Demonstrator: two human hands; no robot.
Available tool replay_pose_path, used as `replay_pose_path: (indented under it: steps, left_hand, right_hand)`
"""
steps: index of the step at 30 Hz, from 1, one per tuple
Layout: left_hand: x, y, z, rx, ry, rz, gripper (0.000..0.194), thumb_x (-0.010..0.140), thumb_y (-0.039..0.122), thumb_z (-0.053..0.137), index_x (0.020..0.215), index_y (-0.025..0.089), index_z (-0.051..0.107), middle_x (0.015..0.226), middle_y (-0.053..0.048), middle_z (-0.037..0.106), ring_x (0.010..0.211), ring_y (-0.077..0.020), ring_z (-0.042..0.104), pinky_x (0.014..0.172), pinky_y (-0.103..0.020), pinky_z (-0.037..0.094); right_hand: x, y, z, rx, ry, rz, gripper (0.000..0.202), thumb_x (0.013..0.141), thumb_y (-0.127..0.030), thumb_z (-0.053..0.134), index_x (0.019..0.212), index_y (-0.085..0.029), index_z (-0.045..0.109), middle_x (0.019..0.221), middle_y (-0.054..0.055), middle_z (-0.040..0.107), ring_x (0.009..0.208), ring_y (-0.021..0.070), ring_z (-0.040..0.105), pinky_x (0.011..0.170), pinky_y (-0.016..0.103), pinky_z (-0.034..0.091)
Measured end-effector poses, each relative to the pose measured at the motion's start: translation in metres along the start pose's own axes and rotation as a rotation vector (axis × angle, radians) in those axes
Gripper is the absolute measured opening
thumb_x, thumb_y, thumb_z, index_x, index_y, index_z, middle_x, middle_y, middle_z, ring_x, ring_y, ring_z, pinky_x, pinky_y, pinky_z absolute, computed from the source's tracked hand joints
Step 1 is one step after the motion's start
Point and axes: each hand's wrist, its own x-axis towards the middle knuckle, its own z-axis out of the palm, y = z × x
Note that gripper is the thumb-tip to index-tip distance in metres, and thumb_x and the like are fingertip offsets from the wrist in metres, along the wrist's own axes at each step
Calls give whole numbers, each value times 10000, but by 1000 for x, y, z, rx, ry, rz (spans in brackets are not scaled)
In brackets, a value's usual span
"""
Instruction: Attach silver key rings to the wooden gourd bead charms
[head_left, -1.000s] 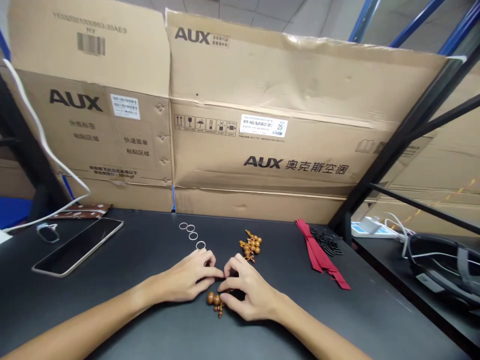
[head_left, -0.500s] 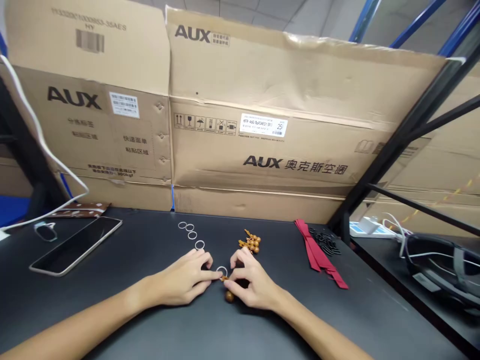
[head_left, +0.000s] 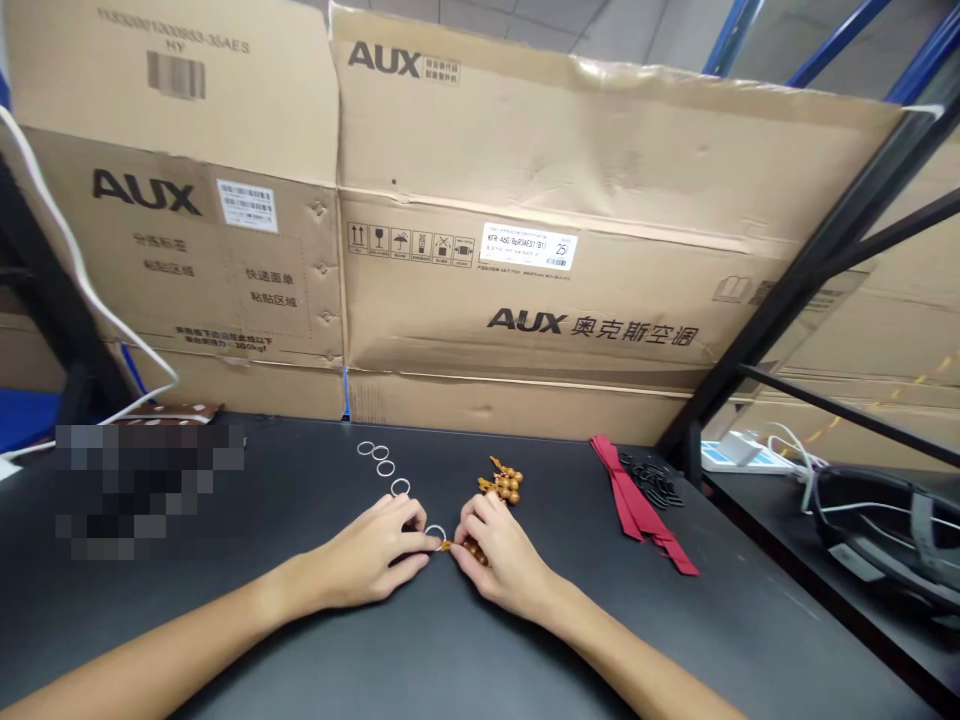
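A silver metal ring [head_left: 436,530] lies on the black table between my two hands, with an orange cord loop at its lower right edge. My left hand [head_left: 386,550] has its index fingertip on that ring and its other fingers curled. Pinched in my right hand [head_left: 501,550] is a wooden bead charm [head_left: 474,551], its brown beads partly hidden under the fingers. The cord runs from the charm to the ring; whether it passes through the ring I cannot tell.
Several silver rings [head_left: 385,468] lie in a row beyond my left hand. More wooden bead charms [head_left: 508,484] are piled beyond my right hand. Red ribbon strips [head_left: 637,505] and black clasps [head_left: 654,482] lie farther right. Cardboard [head_left: 525,290] walls the back; a pixelated patch covers the left.
My right hand has drawn the charm's cord out to the right of the ring. The beads, earlier below the fingers, now sit under my right hand. The ring has shifted slightly left.
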Motion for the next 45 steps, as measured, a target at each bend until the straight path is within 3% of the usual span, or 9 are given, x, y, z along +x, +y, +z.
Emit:
replay_pose_path:
  steps: [5,11,17,24,31,35,39,42,45]
  left_hand:
    - [5,3,12,-75,71,-67,149,962,189,490,910,191,630,968,-49,541,869,-187,503,809,-323,424]
    - [9,3,13,-55,74,-61,180,938,97,445,824,180,557,950,-50,538,832,-193,484,762,-326,407]
    - [10,-1,9,-13,48,-28,183,943,85,424,831,178,534,972,-61,532,837,-201,465,751,-328,398]
    - [4,-3,7,-6,76,-46,190,974,140,410,859,180,556,962,-58,531,849,-194,475,771,-331,411]
    - [0,-22,4,62,104,-114,230,991,218,411,861,181,597,1008,-73,549,880,-199,533,803,-362,441]
    - [-7,-29,-1,74,70,-114,225,976,333,483,1102,221,633,1244,-96,563,1134,-258,523,960,-413,429]
    - [-16,-32,-4,101,-88,-161,454,1002,450,411,1438,322,420,1532,-56,365,1412,-304,299,1138,-497,268]
    - [-19,-37,-4,99,-175,-209,489,1016,480,352,1487,351,321,1582,-37,256,1456,-304,198,1172,-518,183]
    - [-19,-43,-6,89,-183,-218,498,1013,498,352,1488,357,308,1585,-23,230,1466,-293,162,1186,-510,139]
  right_hand:
    - [2,-7,0,60,-27,-35,61,893,-154,540,843,-187,552,917,63,541,864,205,475,788,350,457]
    - [2,-5,4,63,-8,-25,74,871,-137,546,819,-188,543,914,59,542,849,204,468,775,356,452]
    - [3,5,5,-8,50,38,94,866,-132,546,790,-187,538,890,58,534,836,208,461,763,366,449]
    - [1,8,3,-44,47,5,70,886,-153,540,829,-188,561,921,64,538,859,210,477,789,367,457]
    - [4,21,-6,-169,93,-11,76,871,-258,607,901,-189,613,1016,97,573,965,247,518,898,453,439]
    - [2,29,-13,-222,61,47,297,849,-428,656,1044,-204,648,1207,133,567,1166,304,483,987,500,395]
    - [-2,37,-15,-290,-30,150,547,867,-577,571,1301,-244,570,1436,143,447,1370,368,306,1066,567,308]
    - [-3,40,-14,-283,-129,233,564,914,-601,468,1375,-279,513,1492,126,398,1409,364,258,1086,596,268]
    - [-1,43,-14,-253,-179,263,565,931,-601,432,1398,-289,489,1510,118,378,1430,365,214,1096,602,254]
